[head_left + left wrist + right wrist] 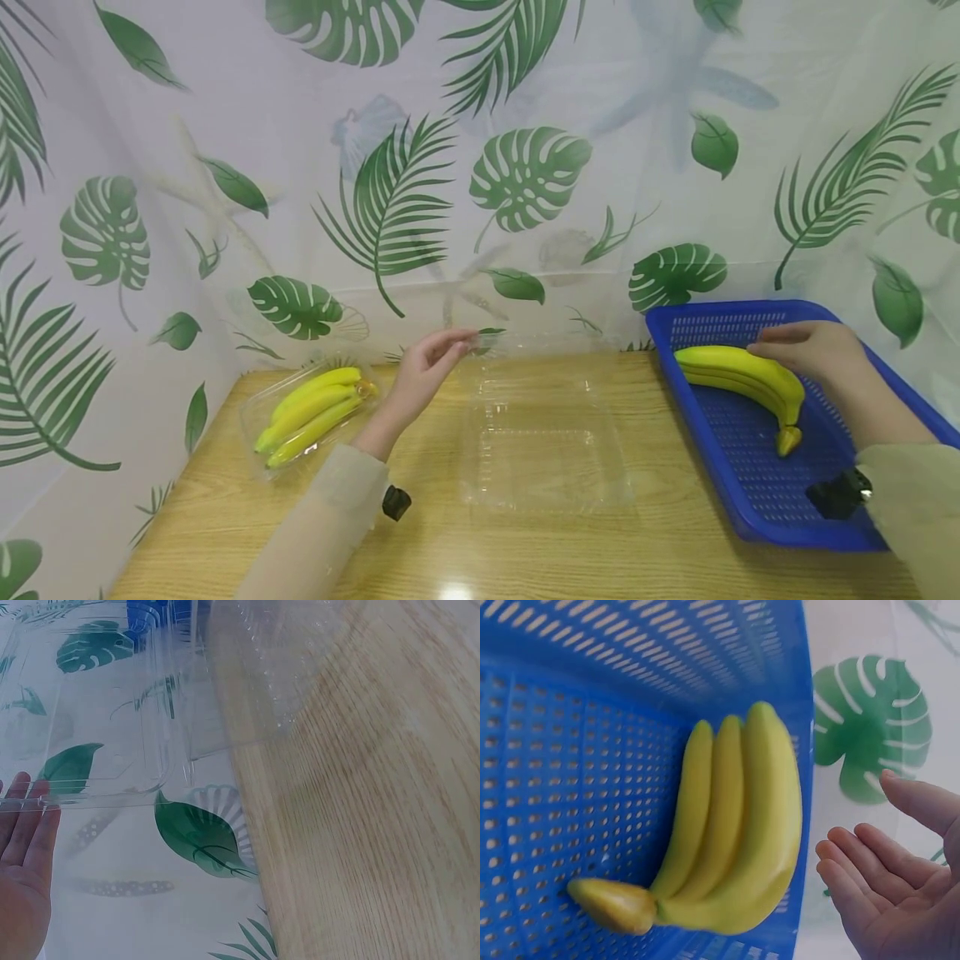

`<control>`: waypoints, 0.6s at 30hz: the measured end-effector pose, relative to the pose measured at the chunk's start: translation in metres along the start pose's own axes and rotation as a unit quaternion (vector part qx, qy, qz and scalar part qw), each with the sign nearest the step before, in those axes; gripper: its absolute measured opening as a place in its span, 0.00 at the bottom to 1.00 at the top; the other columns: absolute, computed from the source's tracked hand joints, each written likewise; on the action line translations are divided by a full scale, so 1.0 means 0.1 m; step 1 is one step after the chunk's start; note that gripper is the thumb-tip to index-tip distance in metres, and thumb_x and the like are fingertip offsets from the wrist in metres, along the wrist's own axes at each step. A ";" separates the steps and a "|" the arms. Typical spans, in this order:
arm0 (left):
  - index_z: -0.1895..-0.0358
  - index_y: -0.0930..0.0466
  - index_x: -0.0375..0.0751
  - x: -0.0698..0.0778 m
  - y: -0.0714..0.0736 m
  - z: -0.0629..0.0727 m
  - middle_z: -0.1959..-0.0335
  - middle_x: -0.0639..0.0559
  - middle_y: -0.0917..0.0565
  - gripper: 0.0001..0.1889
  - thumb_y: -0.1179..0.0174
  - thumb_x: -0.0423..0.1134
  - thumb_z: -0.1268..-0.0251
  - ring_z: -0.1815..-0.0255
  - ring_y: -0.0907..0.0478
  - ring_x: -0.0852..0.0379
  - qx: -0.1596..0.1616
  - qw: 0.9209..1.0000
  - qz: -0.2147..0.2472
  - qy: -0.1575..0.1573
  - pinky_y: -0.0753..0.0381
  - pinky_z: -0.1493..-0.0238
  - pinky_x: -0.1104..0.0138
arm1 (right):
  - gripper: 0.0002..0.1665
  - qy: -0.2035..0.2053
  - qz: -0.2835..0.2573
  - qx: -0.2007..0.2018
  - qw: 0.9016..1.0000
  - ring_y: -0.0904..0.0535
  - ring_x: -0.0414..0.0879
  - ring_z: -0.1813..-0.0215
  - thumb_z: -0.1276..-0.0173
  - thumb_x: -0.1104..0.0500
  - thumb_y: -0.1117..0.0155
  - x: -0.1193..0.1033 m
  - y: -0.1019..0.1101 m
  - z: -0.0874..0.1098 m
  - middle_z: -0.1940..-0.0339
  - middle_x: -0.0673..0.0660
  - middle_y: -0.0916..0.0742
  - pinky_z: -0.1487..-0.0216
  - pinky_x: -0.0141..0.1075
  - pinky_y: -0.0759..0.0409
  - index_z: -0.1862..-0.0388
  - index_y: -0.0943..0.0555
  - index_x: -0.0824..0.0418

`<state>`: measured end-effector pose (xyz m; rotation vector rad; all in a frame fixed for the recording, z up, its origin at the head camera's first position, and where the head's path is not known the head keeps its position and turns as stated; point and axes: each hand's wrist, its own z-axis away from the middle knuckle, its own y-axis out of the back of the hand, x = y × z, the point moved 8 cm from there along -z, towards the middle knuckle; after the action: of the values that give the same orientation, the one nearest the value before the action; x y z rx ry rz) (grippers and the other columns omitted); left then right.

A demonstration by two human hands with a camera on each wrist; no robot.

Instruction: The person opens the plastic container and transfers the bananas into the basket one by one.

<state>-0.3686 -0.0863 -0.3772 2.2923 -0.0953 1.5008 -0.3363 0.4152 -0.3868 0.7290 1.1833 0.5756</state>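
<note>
An unfolded clear plastic clamshell box (547, 504) lies mid-table, its lid raised at the back. My left hand (423, 371) pinches the left edge of that lid; in the left wrist view its fingers (26, 832) lie along the rim, the thumb hidden. A bunch of yellow bananas (738, 375) lies in the blue basket (731, 492) on the right. Over the far side of the basket, my right hand (817, 354) is nearest to this bunch. In the right wrist view, the thumb stands apart from the fingers (870, 859), with nothing between them.
At the left of the wooden table (420, 542), another banana bunch (311, 408) sits in a clear plastic box (255, 433). A leaf-patterned white curtain (450, 250) hangs right behind the table. The basket's raised walls surround its bananas.
</note>
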 end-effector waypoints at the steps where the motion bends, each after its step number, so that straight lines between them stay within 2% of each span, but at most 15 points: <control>1: 0.33 0.22 0.28 0.00 0.00 0.00 0.34 0.32 0.17 0.18 0.47 0.32 0.16 0.30 0.20 0.35 -0.001 1.000 0.000 -0.001 0.20 0.25 0.61 | 0.50 0.005 0.000 -0.001 1.000 0.41 0.81 0.22 0.22 0.34 0.41 -0.04 -0.01 0.01 0.22 0.82 0.34 0.24 0.75 0.37 0.23 0.32 0.75; 7: 0.33 0.22 0.28 0.01 -0.01 0.01 0.34 0.32 0.17 0.17 0.48 0.32 0.16 0.30 0.20 0.35 -0.003 1.000 0.002 -0.003 0.19 0.26 0.62 | 0.47 0.047 -0.021 -0.010 0.999 0.39 0.78 0.21 0.21 0.38 0.38 -0.28 -0.09 0.06 0.25 0.77 0.26 0.23 0.73 0.35 0.24 0.31 0.76; 12: 0.32 0.22 0.27 0.02 -0.01 0.02 0.33 0.31 0.18 0.17 0.48 0.31 0.16 0.30 0.20 0.34 -0.007 1.000 0.003 -0.006 0.19 0.27 0.62 | 0.46 0.071 -0.054 -0.031 0.996 0.37 0.75 0.20 0.23 0.41 0.33 -0.49 -0.18 0.12 0.31 0.67 0.15 0.21 0.72 0.37 0.24 0.31 0.75; 14: 0.32 0.22 0.27 0.01 0.00 0.02 0.33 0.31 0.18 0.18 0.48 0.31 0.15 0.30 0.21 0.34 -0.007 1.000 0.002 -0.007 0.19 0.27 0.62 | 0.46 0.080 -0.058 -0.036 0.994 0.37 0.74 0.19 0.23 0.42 0.32 -0.59 -0.21 0.15 0.31 0.67 0.16 0.20 0.72 0.39 0.23 0.31 0.74; 18: 0.33 0.22 0.26 0.01 0.00 0.02 0.33 0.31 0.18 0.17 0.49 0.31 0.16 0.30 0.21 0.34 -0.006 1.000 0.001 -0.005 0.19 0.26 0.63 | 0.46 0.090 -0.047 -0.045 0.994 0.36 0.73 0.20 0.22 0.40 0.34 -0.77 -0.29 0.24 0.25 0.73 0.22 0.20 0.72 0.39 0.23 0.31 0.73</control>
<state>-0.3666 -0.0872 -0.3773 2.2905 -0.1093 1.4851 -0.3346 0.3350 -0.3572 0.5494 1.3425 0.6224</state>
